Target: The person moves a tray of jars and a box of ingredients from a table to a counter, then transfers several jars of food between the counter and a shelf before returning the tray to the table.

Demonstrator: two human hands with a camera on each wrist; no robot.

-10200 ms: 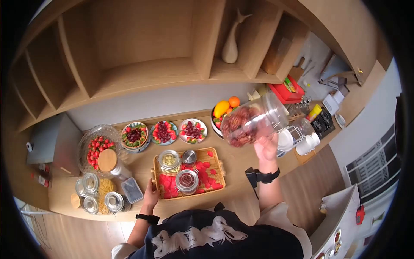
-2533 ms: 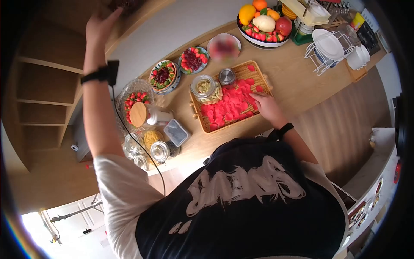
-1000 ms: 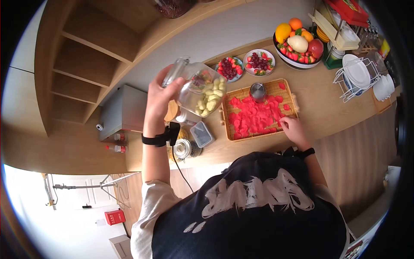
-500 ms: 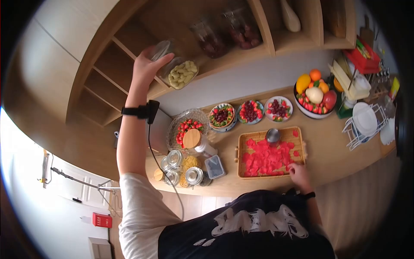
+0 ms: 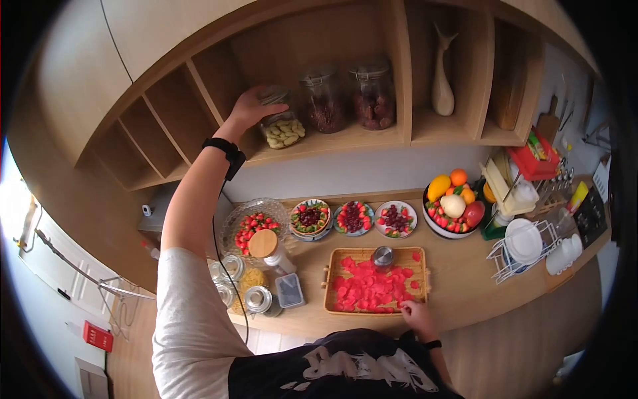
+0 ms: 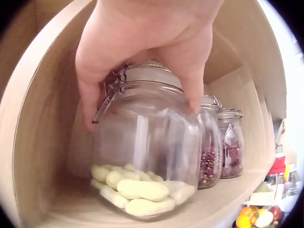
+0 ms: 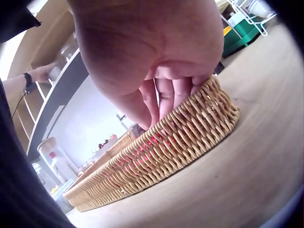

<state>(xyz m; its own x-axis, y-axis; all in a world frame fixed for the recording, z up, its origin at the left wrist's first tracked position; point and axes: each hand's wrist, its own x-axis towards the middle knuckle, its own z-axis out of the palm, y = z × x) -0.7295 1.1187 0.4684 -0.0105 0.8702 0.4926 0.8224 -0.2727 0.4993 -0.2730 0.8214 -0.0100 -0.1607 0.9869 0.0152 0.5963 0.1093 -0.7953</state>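
On the shelf, my left hand [image 5: 254, 110] grips the neck and lid of a clip-top glass jar [image 6: 142, 118]. Pale, peanut-shaped pieces [image 6: 142, 191] fill its bottom, and its base is at the shelf board. Thumb and fingers stand on opposite sides of the lid. My right hand [image 5: 419, 318] is at the front right corner of the wicker tray [image 7: 156, 152]. Its bent fingers [image 7: 164, 92] reach down behind the rim; I cannot tell whether they pinch anything. Red petals [image 5: 365, 287] and a small metal-lidded jar [image 5: 383, 258] lie in the tray.
Right of the held jar stand a jar of small dark red pieces [image 5: 325, 106] and a jar of larger dark red ones [image 5: 372, 103]. Below are fruit plates [image 5: 396, 219], a fruit bowl [image 5: 452, 234], a cork-topped bottle [image 5: 272, 253] and a plate rack [image 5: 522, 249]. A cable hangs from my left wrist.
My left hand has lifted the peanut jar from the tray up onto the shelf. The two dark red jars also went from counter level to the shelf. My right hand stays by the tray.
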